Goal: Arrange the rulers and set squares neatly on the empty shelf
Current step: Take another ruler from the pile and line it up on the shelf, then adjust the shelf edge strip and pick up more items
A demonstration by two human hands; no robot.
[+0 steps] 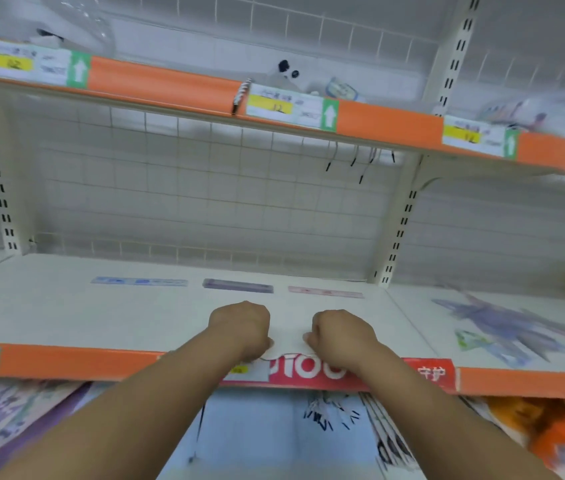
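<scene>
With left hand (239, 327) and right hand (343, 336) knuckles-up at shelf (66, 313) front edge, fingers curled under, grip on anything impossible to tell, and 3 rulers (238, 285) in a row at back, best to lay next piece parallel, evenly spaced.

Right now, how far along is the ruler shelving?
Done: three rulers lie spaced in a row along the back of the shelf: blue ruler, purple ruler, pink ruler. In hand: left hand and right hand rest at the shelf's front edge, fingers curled; whether either grip holds anything is too blurred to tell. Left: no set square shows on this shelf yet.
</scene>
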